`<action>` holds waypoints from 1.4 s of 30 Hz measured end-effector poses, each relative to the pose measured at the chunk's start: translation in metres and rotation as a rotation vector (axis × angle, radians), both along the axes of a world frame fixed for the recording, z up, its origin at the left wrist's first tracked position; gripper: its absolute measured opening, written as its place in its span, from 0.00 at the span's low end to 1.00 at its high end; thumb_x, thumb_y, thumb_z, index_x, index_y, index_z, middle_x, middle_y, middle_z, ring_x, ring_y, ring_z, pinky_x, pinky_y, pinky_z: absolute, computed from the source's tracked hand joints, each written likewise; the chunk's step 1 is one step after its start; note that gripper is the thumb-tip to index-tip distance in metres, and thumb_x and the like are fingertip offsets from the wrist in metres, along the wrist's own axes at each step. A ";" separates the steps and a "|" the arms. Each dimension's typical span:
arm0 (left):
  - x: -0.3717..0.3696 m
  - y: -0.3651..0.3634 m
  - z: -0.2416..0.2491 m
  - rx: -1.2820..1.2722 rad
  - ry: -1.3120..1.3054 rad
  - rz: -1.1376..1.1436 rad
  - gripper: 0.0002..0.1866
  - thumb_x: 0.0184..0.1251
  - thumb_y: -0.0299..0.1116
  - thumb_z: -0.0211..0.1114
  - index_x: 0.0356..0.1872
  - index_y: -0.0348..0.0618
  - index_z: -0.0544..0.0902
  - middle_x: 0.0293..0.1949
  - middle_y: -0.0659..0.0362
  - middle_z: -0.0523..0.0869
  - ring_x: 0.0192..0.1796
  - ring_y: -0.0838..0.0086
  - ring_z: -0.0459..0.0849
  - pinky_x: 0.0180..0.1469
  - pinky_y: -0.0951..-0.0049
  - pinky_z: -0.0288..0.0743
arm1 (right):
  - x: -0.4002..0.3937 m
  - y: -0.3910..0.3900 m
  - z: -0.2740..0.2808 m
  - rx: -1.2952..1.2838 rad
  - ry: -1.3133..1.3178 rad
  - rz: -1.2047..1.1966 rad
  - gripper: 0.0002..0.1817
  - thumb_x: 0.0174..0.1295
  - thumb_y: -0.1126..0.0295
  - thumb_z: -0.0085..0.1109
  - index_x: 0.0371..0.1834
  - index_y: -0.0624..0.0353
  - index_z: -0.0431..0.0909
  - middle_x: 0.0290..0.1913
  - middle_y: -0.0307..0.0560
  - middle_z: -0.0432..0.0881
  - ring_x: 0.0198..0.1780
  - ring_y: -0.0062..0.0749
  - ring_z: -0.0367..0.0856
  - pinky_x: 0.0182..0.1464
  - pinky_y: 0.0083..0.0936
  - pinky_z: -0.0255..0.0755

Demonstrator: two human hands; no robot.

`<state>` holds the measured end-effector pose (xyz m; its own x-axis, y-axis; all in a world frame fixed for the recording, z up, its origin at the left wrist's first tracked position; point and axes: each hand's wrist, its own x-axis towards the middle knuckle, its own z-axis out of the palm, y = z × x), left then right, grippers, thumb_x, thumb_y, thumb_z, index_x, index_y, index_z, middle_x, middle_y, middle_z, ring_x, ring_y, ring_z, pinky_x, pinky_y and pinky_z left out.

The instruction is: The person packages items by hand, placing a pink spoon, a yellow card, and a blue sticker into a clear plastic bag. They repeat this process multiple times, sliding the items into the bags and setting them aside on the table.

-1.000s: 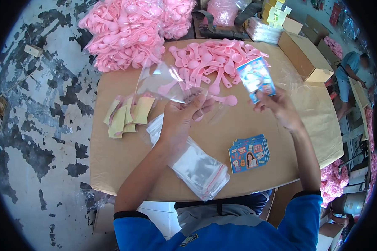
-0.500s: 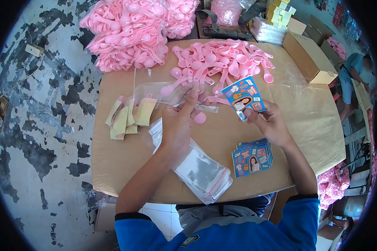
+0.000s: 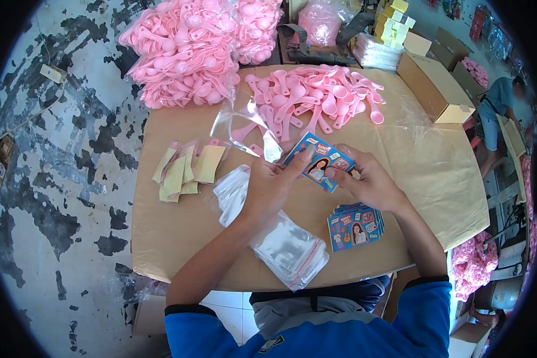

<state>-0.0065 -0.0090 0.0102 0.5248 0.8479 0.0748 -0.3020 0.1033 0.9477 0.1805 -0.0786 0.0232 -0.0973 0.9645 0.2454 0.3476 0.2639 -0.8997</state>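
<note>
My right hand (image 3: 373,182) grips a blue printed card (image 3: 317,162) by its right side, thumb on top. At the card's left edge, the thumb of my left hand (image 3: 267,188) presses down on it. The same left hand pinches a clear plastic bag (image 3: 225,126), which sticks out beyond its fingers toward the spoons. A stack of clear plastic bags (image 3: 292,250) lies under my left wrist and forearm. Below my right hand rests a stack of similar blue cards (image 3: 357,231). Loose pink spoons (image 3: 316,98) are heaped farther back.
Pale yellow pieces of card (image 3: 188,170) lie at the table's left. Large bags of pink spoons (image 3: 182,53) stand at the back left. A cardboard box (image 3: 438,89) sits at the back right. Another person (image 3: 498,107) is beyond the table at the far right.
My right hand has brought the card left and down to my left hand, whose thumb now touches it. The bag in my left hand has swung up to the left.
</note>
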 end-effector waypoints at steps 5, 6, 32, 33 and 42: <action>0.006 -0.002 -0.002 -0.060 -0.145 -0.031 0.25 0.72 0.38 0.59 0.65 0.39 0.67 0.57 0.55 0.78 0.58 0.74 0.78 0.63 0.69 0.71 | 0.005 0.011 0.030 0.138 -0.368 -0.190 0.12 0.61 0.72 0.61 0.49 0.52 0.84 0.37 0.38 0.80 0.36 0.20 0.74 0.39 0.22 0.70; 0.005 -0.002 0.000 -0.116 -0.184 -0.030 0.27 0.73 0.40 0.58 0.67 0.39 0.65 0.59 0.54 0.76 0.60 0.73 0.76 0.66 0.67 0.69 | 0.007 0.018 0.034 0.399 -0.541 -0.258 0.14 0.59 0.73 0.61 0.48 0.50 0.84 0.38 0.38 0.80 0.38 0.23 0.74 0.41 0.24 0.70; -0.010 0.022 0.002 -0.060 -0.160 0.169 0.24 0.74 0.48 0.55 0.60 0.40 0.73 0.54 0.58 0.81 0.60 0.74 0.76 0.64 0.70 0.67 | 0.005 0.049 -0.015 0.022 0.131 0.081 0.13 0.68 0.66 0.57 0.52 0.59 0.79 0.38 0.36 0.82 0.35 0.15 0.76 0.38 0.20 0.74; -0.009 0.021 0.004 -0.072 -0.184 0.162 0.24 0.74 0.48 0.56 0.60 0.41 0.73 0.54 0.58 0.81 0.60 0.75 0.76 0.63 0.71 0.67 | 0.005 0.048 -0.015 -0.001 0.097 0.091 0.13 0.68 0.66 0.57 0.52 0.59 0.79 0.37 0.35 0.82 0.34 0.15 0.75 0.37 0.20 0.73; -0.009 0.016 -0.001 -0.093 -0.113 0.004 0.19 0.72 0.44 0.60 0.56 0.45 0.76 0.47 0.63 0.83 0.48 0.81 0.82 0.45 0.74 0.77 | 0.003 0.042 -0.009 -0.162 0.098 0.189 0.13 0.69 0.65 0.57 0.51 0.59 0.80 0.33 0.33 0.80 0.30 0.13 0.70 0.33 0.16 0.68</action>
